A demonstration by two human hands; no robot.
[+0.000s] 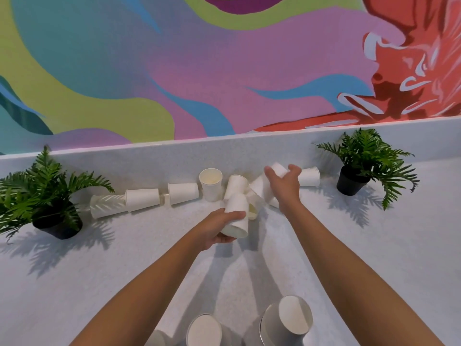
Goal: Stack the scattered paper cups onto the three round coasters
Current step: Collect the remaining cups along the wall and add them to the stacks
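Collecting step: your left grip holds 1 cup, your right grip a second cup; next, nest both onto the stacks behind both grips.

The left hand grips a tilted white paper cup above the pale speckled counter. The right hand holds a second white paper cup farther back. Other white paper cups lie sideways along the back, between a left potted green fern and a right potted green fern, and upturned white cups stand nearest the camera.
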